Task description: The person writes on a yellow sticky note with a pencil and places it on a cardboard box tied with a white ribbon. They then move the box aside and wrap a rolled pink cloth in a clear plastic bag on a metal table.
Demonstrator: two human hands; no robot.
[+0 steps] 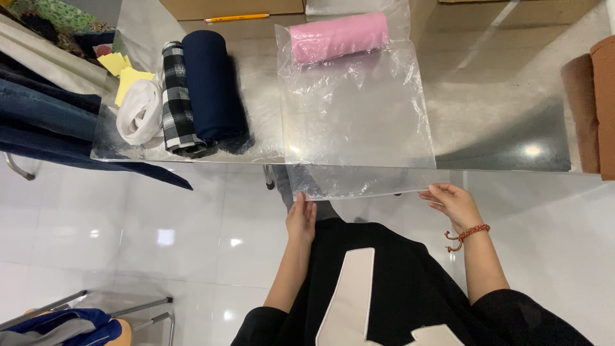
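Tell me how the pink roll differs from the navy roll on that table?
The pink roll lies crosswise inside the clear plastic bag; the navy roll lies lengthwise, unbagged. The pink one looks smaller and lies alone; the navy one lies against a plaid roll. Both are rolled fabric on the glass table.

Head view, steeply down, close

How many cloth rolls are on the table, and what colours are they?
Pink roll, inside the clear plastic bag: 1
Navy roll: 1
Black-and-white checked roll: 1
White roll: 1
Total: 4

The left hand and right hand hold the bag's open edge.
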